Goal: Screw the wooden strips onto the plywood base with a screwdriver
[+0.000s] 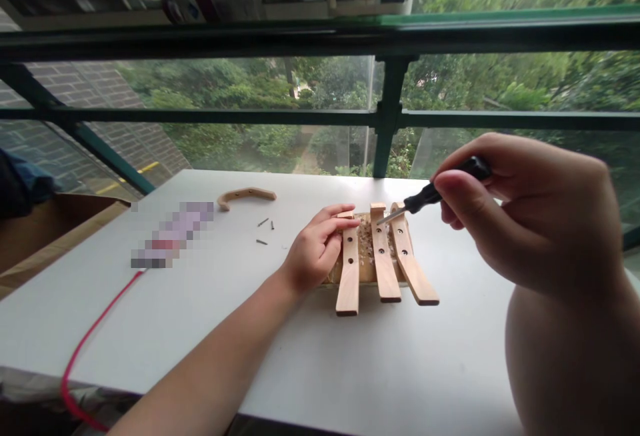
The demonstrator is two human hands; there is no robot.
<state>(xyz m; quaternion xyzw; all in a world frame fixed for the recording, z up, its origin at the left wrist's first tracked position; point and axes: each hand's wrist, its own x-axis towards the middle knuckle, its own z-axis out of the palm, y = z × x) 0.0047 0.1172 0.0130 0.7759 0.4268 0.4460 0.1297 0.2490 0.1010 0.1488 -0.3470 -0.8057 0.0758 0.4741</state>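
My right hand (525, 216) grips a screwdriver (425, 197) by its black handle. Its thin shaft points down and left, the tip by the upper screw hole of the middle wooden hook (387, 273); whether they touch I cannot tell. Fingers of my left hand (320, 243) are closed over the upper part of the left wooden hook (349, 286), pressing it on a rough, pitted board (367, 266). Two dark holes show in that hook. Screw heads appear in the middle hook and in the right wooden hook (415, 276). All three hooks overhang the board's near edge.
Several loose screws (263, 222) lie on the white table (210, 329), left of the board. Behind them rests another curved wooden hook (249, 193). A blurred-out device (173, 236) with a red cable (95, 329) lies farther left. Green-framed windows (320, 116) border the table's far side.
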